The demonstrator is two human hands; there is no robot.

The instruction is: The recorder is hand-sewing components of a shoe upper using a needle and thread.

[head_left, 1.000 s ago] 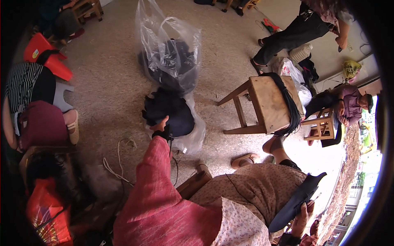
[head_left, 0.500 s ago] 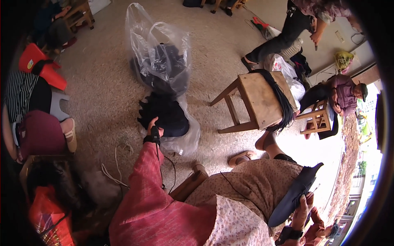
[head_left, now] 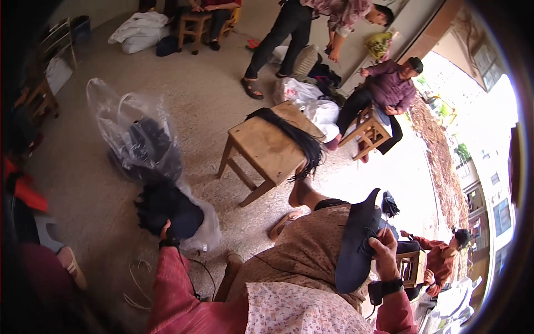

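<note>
My right hand (head_left: 384, 251) is closed on a dark blue shoe upper (head_left: 356, 239), tilted over my lap, with its pointed end up. Thumb and fingers pinch its right edge, where a thin dark cord hangs loose. At the left, my left hand (head_left: 166, 229) touches the near edge of a pile of dark shoe uppers (head_left: 172, 209) on the floor. One finger lies stretched along the pile; the others are mostly hidden. Under the pile spreads a clear plastic bag (head_left: 208, 228), and beyond it stands another clear bag (head_left: 158, 139) with dark pieces inside.
A wooden stool (head_left: 250, 139) ahead carries a bundle of black cords (head_left: 295, 133). White sacks (head_left: 317, 108) lie behind it. One person (head_left: 283, 33) bends over; another person (head_left: 389, 83) sits at the right. A pale cord (head_left: 136, 286) lies on the floor left of my foot.
The view has swung to the right, so everything sits further left in the picture. My right hand still grips the shoe upper, now raised more into view. My left hand remains at the pile.
</note>
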